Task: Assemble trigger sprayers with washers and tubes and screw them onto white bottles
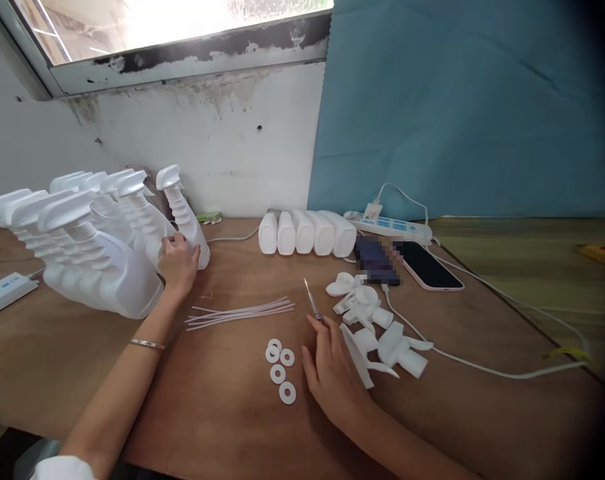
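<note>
My left hand (178, 264) rests with curled fingers on the base of a white spray bottle (185, 217), the last in a row of assembled spray bottles (97, 247) lying on their sides at the left of the wooden table (222, 427). My right hand (335, 373) lies flat on the table, fingers stretched out. Its fingertips touch the handle end of a thin metal tool (311, 299). White washers (281, 371) lie just left of it, and loose white trigger heads (377, 333) just right.
Thin clear tubes (239, 313) lie mid-table. Several white bottles without heads (307, 233) stand in a row at the back. A power strip (389, 226), two phones (427, 265), a white cable (482, 368) and another power strip (2, 291) at far left.
</note>
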`<control>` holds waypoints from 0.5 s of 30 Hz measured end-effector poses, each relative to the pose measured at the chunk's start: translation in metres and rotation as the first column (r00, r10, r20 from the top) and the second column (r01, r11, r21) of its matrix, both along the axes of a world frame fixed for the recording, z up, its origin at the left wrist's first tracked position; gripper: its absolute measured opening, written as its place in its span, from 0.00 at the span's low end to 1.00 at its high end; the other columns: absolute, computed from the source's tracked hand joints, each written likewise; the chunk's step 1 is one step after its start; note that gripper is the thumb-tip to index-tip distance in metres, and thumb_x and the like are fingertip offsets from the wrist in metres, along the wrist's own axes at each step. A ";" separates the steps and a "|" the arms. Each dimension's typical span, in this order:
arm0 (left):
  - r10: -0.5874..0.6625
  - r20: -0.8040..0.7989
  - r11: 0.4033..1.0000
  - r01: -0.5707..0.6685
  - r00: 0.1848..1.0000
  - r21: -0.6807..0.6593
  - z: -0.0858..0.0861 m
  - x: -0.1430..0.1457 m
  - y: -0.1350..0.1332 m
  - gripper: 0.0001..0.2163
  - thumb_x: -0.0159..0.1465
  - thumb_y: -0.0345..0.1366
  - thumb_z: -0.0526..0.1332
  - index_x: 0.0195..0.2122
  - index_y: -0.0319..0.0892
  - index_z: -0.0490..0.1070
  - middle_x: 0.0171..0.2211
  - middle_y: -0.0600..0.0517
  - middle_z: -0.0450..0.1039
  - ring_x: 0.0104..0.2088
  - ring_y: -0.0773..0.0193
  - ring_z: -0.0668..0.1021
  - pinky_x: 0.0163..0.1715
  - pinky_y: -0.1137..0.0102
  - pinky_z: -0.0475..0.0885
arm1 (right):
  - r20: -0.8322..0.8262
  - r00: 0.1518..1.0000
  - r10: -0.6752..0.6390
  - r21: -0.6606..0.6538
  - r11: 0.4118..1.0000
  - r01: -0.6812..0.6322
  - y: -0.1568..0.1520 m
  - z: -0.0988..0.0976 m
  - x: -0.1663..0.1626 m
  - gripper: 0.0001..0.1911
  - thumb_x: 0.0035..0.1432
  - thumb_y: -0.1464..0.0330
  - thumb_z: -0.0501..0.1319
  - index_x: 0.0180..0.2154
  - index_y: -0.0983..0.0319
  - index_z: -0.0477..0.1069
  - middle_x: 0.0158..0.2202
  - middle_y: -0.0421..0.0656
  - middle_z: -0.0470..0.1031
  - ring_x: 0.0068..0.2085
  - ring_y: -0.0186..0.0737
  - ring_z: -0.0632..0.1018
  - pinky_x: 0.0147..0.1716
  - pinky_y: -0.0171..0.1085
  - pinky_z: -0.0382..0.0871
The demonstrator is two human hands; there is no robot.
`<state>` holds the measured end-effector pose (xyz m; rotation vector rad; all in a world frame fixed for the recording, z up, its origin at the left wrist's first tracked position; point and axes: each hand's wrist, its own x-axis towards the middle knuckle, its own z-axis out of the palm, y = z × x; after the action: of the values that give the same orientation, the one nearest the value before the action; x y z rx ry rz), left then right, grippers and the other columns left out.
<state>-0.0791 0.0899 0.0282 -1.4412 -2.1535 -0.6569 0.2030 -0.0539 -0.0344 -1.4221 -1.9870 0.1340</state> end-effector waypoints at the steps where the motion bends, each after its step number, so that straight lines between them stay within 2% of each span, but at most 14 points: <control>1: -0.016 0.024 1.000 0.016 1.000 0.012 0.001 -0.001 0.001 0.16 0.58 0.43 0.55 0.44 0.39 0.61 0.43 0.40 0.63 0.36 0.51 0.72 0.32 0.63 0.68 | 0.005 1.000 -0.009 0.002 1.000 0.009 0.000 0.000 -0.001 0.20 0.57 0.74 0.47 0.52 0.65 0.52 0.48 0.54 0.57 0.50 0.53 0.65 0.46 0.53 0.66; 5: -0.131 0.122 0.989 0.121 0.984 0.085 0.003 0.003 -0.003 0.18 0.53 0.41 0.60 0.42 0.38 0.61 0.40 0.42 0.65 0.39 0.52 0.72 0.36 0.63 0.68 | 0.032 0.999 -0.040 -0.017 0.999 0.040 0.001 -0.001 -0.002 0.22 0.57 0.73 0.47 0.54 0.68 0.49 0.53 0.57 0.51 0.54 0.55 0.62 0.49 0.54 0.64; 10: -0.272 0.258 0.962 0.251 0.927 0.113 -0.003 0.020 -0.023 0.25 0.51 0.41 0.61 0.48 0.40 0.56 0.43 0.46 0.67 0.35 0.57 0.74 0.36 0.64 0.69 | 0.027 0.998 -0.056 -0.050 0.997 0.057 0.000 0.000 -0.003 0.24 0.58 0.73 0.46 0.56 0.72 0.46 0.60 0.58 0.38 0.61 0.55 0.50 0.55 0.54 0.56; 13: -0.325 0.274 0.946 0.308 0.905 0.106 -0.011 0.027 -0.029 0.28 0.51 0.40 0.61 0.52 0.41 0.54 0.42 0.46 0.69 0.39 0.54 0.74 0.37 0.63 0.68 | 0.029 0.998 -0.060 -0.085 0.994 0.062 0.000 -0.001 -0.003 0.25 0.58 0.73 0.46 0.57 0.71 0.46 0.61 0.57 0.36 0.62 0.53 0.48 0.56 0.52 0.55; 15: -0.323 0.295 0.945 0.322 0.899 0.052 -0.018 0.027 -0.028 0.29 0.50 0.42 0.62 0.52 0.40 0.56 0.42 0.44 0.70 0.42 0.50 0.73 0.39 0.61 0.68 | 0.032 0.998 -0.049 -0.100 0.994 0.052 0.001 -0.003 -0.003 0.25 0.58 0.73 0.46 0.57 0.71 0.47 0.61 0.57 0.36 0.62 0.52 0.49 0.56 0.51 0.56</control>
<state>-0.0522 0.0622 0.0103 -1.8197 -2.1442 -1.0588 0.2005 -0.0531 -0.0373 -1.5456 -1.9911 0.1940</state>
